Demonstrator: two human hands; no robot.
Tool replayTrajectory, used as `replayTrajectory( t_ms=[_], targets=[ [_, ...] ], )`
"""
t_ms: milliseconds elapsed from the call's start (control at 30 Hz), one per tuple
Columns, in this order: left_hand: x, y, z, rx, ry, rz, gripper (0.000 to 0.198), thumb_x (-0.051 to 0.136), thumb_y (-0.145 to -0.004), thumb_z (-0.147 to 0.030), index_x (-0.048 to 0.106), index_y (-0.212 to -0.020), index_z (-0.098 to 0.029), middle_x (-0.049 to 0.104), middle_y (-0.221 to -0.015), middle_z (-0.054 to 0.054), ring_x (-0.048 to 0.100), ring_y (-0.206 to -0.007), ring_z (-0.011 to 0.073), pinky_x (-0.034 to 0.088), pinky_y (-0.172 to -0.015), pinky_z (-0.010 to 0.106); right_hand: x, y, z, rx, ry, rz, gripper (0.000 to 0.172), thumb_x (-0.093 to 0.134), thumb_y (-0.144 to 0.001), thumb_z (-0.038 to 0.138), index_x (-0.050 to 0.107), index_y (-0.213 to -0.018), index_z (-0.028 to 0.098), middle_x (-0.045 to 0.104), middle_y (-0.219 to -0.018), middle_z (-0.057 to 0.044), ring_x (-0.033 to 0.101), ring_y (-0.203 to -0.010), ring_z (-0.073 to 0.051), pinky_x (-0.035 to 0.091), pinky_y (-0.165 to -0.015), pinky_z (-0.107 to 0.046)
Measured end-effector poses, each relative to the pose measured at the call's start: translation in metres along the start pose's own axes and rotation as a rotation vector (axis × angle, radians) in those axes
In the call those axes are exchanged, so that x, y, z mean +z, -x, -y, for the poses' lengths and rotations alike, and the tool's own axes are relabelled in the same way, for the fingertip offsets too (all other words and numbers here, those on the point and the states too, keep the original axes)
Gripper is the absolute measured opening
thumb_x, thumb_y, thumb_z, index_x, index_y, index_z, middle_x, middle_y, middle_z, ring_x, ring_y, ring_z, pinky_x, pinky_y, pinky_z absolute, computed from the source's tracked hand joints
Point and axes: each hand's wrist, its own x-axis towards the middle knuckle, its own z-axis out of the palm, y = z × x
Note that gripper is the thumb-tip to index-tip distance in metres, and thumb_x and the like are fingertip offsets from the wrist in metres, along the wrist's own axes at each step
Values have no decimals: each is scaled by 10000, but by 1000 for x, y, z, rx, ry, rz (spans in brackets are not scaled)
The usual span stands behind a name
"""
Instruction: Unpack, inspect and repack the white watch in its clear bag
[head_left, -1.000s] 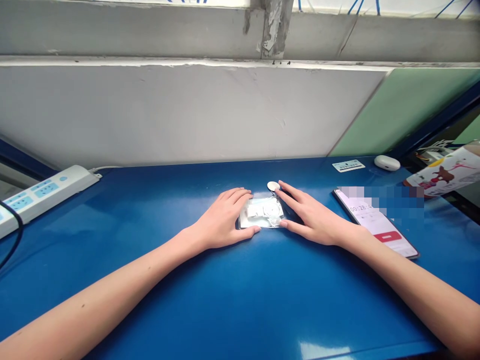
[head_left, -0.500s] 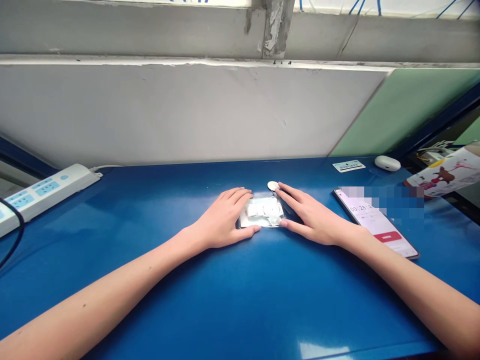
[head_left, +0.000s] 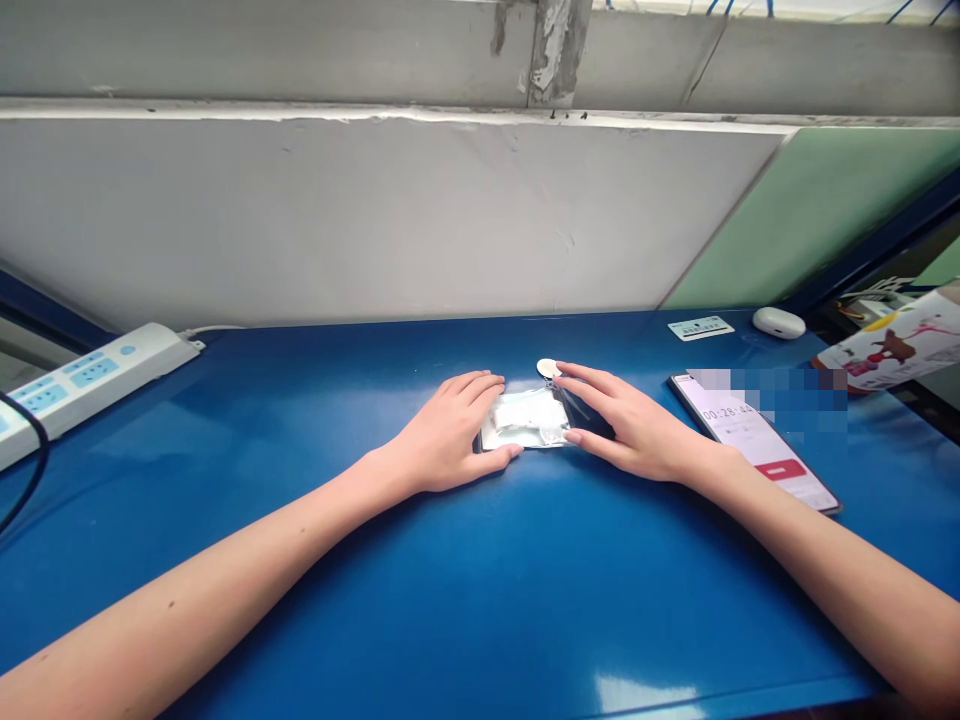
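A small flat packet (head_left: 517,425), whitish and shiny with a dark edge, lies on the blue table between my hands. Something white and crumpled, perhaps plastic, rests on top of it. My left hand (head_left: 457,430) lies at the packet's left edge, fingers stretched out and thumb along the near side. At the right edge is my right hand (head_left: 626,420), its thumb and fingers apart. A white round disc (head_left: 548,369) sits just behind the packet, by my right index fingertip; whether they touch I cannot tell.
On the right, a phone (head_left: 757,440) shows a running timer. Behind it lie a white card (head_left: 700,329) and a white earbud case (head_left: 778,323). A printed box (head_left: 900,340) stands at the far right. At the left is a power strip (head_left: 90,385) with a black cable (head_left: 41,470).
My right hand has shifted slightly to the right, away from the packet, and its fingers are a little more spread. The left hand stays at the packet's edge.
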Motion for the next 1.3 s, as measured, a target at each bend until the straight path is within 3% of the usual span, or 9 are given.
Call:
replayTrajectory(
  t_ms=[367,533,633,767,833,933,1033,1200,1300],
  targets=[
    [-2,0,-1,-8,39,-21,670,645,-850,-530,524,-1354,-106,541,-1417,205,442,-1366,373,380,-1119,534,-4,0,12,48,9,62,636,461,-981,497,383,-1504,144,412,-1555,-186,415,-1415,-331,406,-1139,-514],
    [-1,0,0,7,8,-8,750,661,-830,-561,501,-1385,-82,519,-1439,214,427,-1376,370,365,-1135,520,-4,-1,12,77,4,82,637,439,-985,515,406,-1494,134,386,-1571,-182,386,-1434,-331,390,-1150,-512],
    [-1,1,1,15,-10,-1,757,628,-858,-572,492,-1398,-60,506,-1448,225,419,-1381,371,356,-1142,518,-5,0,10,55,30,96,627,414,-998,501,382,-1512,143,373,-1582,-170,370,-1444,-330,377,-1155,-525],
    [0,1,3,18,2,-12,678,543,-926,-566,502,-1406,-90,514,-1453,204,425,-1382,359,363,-1134,525,-6,2,6,-40,89,100,754,517,-942,549,323,-1538,132,361,-1583,-190,375,-1435,-355,395,-1133,-544],
    [0,1,4,27,22,-15,666,555,-917,-580,530,-1390,-112,524,-1447,197,432,-1379,365,370,-1126,535,-5,1,5,-71,111,51,678,548,-944,484,386,-1508,142,424,-1544,-197,445,-1388,-356,438,-1095,-537],
    [0,1,4,34,48,-16,647,563,-907,-593,568,-1356,-126,532,-1441,196,438,-1376,376,373,-1119,550,-3,0,8,-113,102,-62,402,493,-986,304,569,-1360,182,605,-1384,-168,599,-1233,-319,510,-1008,-503],
    [-2,1,3,32,59,-20,567,528,-946,-532,588,-1324,-115,538,-1431,204,436,-1381,368,370,-1121,551,-4,-2,14,-102,-23,-177,278,477,-994,282,662,-1192,219,716,-1197,-121,680,-1086,-275,551,-934,-441],
    [2,2,3,37,75,-59,419,584,-919,-423,623,-1223,-137,584,-1375,194,465,-1357,363,385,-1114,556,-7,-4,20,148,-313,-279,188,501,-975,370,625,-991,229,746,-933,-67,720,-851,-242,586,-783,-387],
    [3,3,2,8,120,-98,671,651,-865,-399,419,-1440,-143,540,-1415,205,473,-1349,363,410,-1096,549,-7,-5,21,235,-470,-232,201,514,-966,411,570,-923,223,724,-853,-51,709,-778,-222,579,-713,-353]
  ],
)
